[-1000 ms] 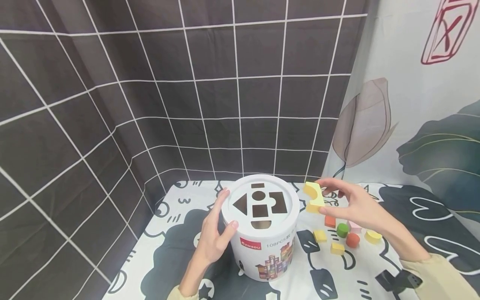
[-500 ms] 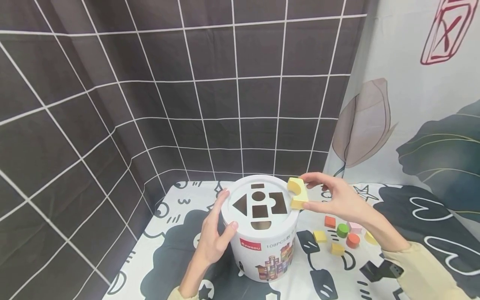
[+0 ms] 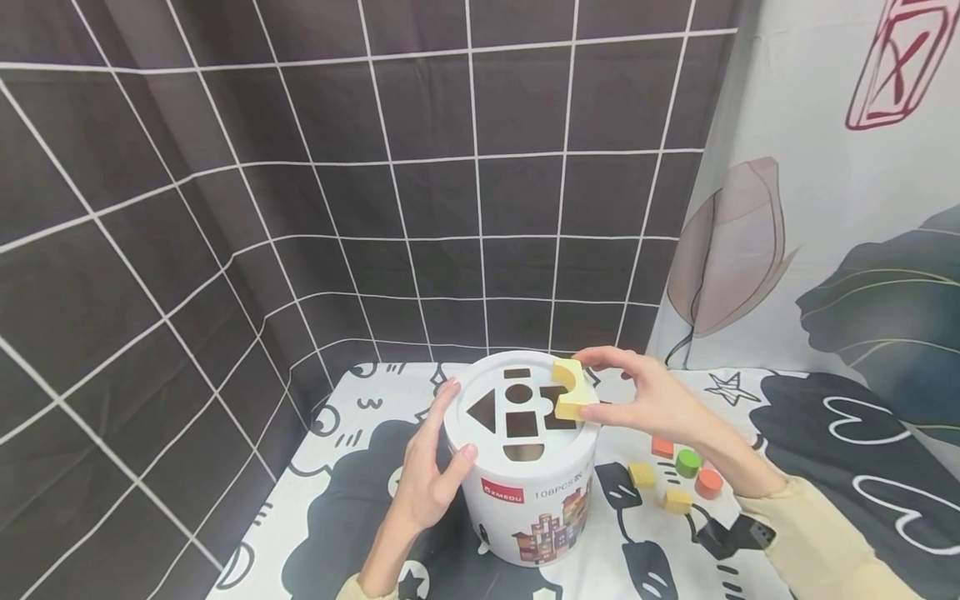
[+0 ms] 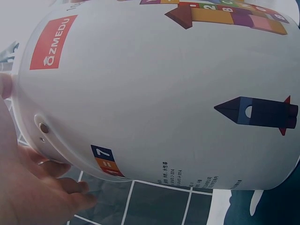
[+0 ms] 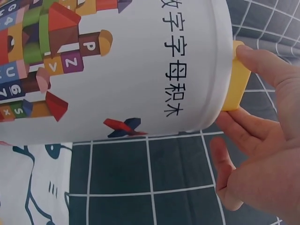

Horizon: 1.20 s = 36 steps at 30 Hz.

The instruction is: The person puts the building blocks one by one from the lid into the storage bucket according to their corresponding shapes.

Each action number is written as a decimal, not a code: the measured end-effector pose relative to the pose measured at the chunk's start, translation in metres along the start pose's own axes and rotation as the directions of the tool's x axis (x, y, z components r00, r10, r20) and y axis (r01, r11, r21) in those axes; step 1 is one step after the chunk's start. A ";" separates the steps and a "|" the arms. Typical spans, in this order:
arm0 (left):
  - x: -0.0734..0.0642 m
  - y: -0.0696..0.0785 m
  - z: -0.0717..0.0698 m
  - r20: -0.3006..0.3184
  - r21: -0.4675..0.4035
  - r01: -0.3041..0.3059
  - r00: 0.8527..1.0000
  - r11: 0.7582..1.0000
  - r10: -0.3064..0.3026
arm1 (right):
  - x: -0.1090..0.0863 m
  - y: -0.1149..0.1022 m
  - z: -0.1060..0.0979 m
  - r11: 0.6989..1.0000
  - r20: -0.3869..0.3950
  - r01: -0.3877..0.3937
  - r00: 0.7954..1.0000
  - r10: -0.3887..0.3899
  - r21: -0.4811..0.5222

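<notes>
A white lidded bucket (image 3: 525, 521) with printed toy-block pictures stands upright on the patterned cloth. Cut-out holes of several shapes pierce its lid (image 3: 491, 446). My left hand (image 3: 426, 479) rests on the lid's left rim, thumb at the front and index finger stretched toward the back; its other fingers lie against the bucket's side in the left wrist view. In my right hand (image 3: 652, 396) I pinch a yellow arch block (image 3: 576, 392) between thumb and fingers. The arch block overlaps the arch-shaped hole at the lid's right, its concave side facing left.
Right of the bucket lie small blocks: a yellow one (image 3: 641, 476), another yellow one (image 3: 677, 501), an orange-red block (image 3: 662, 447), a green cylinder (image 3: 687, 462) and a red cylinder (image 3: 708, 483). A dark gridded curtain (image 3: 420, 200) hangs behind.
My right hand has carried the yellow arch block left, from beside the bucket to over the lid's right side. My left hand and the bucket have stayed in place.
</notes>
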<state>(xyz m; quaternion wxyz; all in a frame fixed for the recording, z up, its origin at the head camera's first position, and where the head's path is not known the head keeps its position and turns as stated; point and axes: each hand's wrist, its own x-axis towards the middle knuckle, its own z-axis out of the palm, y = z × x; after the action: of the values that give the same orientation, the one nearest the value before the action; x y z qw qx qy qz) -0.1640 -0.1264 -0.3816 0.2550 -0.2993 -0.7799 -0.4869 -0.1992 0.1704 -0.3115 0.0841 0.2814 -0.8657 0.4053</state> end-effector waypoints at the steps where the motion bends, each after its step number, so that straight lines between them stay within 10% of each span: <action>1: 0.000 0.000 0.000 0.002 -0.003 0.004 1.000 1.000 -0.004 | 0.001 0.000 0.001 1.000 0.000 0.007 1.000 -0.007 0.002; 36: 0.000 0.002 0.000 0.007 0.006 0.018 1.000 1.000 -0.018 | 0.004 0.004 0.008 0.998 0.066 0.062 0.996 -0.063 0.017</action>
<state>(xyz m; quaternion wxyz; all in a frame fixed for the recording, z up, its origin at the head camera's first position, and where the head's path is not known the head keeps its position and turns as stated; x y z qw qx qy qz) -0.1622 -0.1257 -0.3806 0.2487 -0.2935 -0.7849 -0.4858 -0.2037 0.1643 -0.3178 0.0656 0.3224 -0.8558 0.3993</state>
